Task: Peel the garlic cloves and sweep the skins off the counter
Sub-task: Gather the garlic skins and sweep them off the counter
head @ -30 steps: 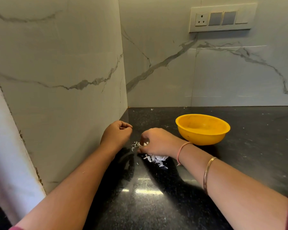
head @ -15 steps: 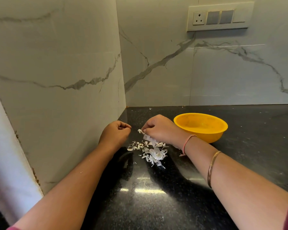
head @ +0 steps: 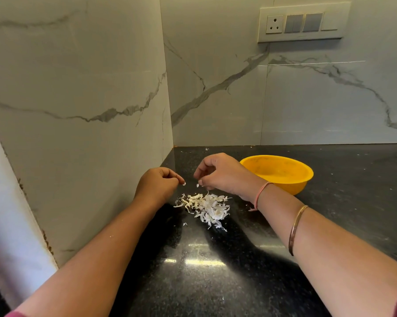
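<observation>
**Left hand (head: pixel 157 186) and right hand (head: pixel 223 177) poised over the garlic skins (head: pixel 204 208)**

Both hands are raised just above the black desk (head: pixel 238 282), near the corner where the marble-look walls (head: pixel 78 110) meet. They are close together but not touching.

Left hand is curled into a fist, knuckles up, with a white fleck (head: pixel 184 183) at its fingertip. Whether the fist encloses anything cannot be told.

Right hand has its fingers bent loosely downward with the thumb held apart from them, and it grips nothing visible (a second fleck (head: pixel 197 185) sits right at its fingertips, stuck or loose, unclear).

Garlic skins lie in a loose white heap on the desk, directly below the hands and a little nearer the camera, with a few stray scraps around the heap.

A yellow bowl (head: pixel 277 177) stands on the desk just behind the right wrist, which wears a pink thread (head: pixel 260 195). A metal bangle (head: pixel 295 227) sits further up that forearm. A switch panel (head: pixel 303 21) is set in the back wall.
</observation>
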Demonstrator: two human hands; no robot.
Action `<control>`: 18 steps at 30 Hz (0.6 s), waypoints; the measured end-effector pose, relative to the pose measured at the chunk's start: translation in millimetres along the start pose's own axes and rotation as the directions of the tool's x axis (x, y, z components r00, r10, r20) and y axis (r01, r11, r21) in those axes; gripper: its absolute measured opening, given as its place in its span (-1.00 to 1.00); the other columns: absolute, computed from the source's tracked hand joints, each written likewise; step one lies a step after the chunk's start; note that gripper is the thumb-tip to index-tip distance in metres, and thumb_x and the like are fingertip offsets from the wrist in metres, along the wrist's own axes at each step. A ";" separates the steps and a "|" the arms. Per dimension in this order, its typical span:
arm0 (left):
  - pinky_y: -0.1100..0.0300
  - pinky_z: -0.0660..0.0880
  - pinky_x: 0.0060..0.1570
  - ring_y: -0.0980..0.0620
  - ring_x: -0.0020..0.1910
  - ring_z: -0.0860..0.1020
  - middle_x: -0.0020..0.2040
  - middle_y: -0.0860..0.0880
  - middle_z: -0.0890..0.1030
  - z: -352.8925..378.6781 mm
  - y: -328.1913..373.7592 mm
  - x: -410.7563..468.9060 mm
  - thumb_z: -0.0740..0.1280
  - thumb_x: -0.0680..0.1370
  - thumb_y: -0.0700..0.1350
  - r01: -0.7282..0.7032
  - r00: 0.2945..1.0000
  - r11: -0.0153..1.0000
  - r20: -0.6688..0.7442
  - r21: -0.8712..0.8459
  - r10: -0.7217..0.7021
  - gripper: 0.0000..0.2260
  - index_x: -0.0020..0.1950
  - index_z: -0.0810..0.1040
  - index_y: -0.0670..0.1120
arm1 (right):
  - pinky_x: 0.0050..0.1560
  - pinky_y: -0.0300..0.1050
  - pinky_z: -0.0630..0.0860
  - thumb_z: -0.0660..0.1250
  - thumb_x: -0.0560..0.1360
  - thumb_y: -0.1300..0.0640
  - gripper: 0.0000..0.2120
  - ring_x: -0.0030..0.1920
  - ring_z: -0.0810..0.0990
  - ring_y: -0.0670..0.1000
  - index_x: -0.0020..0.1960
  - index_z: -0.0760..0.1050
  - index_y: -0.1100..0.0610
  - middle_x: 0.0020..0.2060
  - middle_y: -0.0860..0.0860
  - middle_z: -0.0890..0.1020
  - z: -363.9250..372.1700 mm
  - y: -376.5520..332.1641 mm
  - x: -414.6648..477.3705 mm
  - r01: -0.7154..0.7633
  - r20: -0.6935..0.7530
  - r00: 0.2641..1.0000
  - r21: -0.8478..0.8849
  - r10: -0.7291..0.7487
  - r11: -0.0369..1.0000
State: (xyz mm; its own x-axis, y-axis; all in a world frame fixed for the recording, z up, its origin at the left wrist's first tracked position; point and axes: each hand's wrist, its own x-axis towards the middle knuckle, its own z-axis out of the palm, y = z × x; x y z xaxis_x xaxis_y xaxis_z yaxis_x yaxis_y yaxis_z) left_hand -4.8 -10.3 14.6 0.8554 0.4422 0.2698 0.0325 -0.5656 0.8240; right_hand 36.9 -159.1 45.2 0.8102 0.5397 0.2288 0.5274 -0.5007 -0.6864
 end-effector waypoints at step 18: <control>0.11 0.47 -0.08 -0.01 -0.19 0.53 -0.16 -0.13 0.66 -0.3 -4.0 0.0 0.33 0.52 -0.03 0.093 0.993 0.991 0.063 0.092 -0.099 -0.76 -0.33 0.62 -0.05 | 0.43 -0.08 0.07 0.01 0.64 -0.01 -0.48 0.50 0.08 0.07 0.52 0.05 0.20 0.52 0.09 0.10 11.9 11.4 -1.7 -0.089 0.388 0.898 -0.304 0.209 0.948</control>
State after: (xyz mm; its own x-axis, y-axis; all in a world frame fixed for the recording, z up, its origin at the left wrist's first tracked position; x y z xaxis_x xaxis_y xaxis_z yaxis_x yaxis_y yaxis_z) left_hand -5.1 -7.9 11.4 0.8789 0.4512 0.1547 0.1592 -0.5833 0.7965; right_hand 38.5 -157.7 28.7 0.7381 0.6426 -0.2056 0.5060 -0.7288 -0.4613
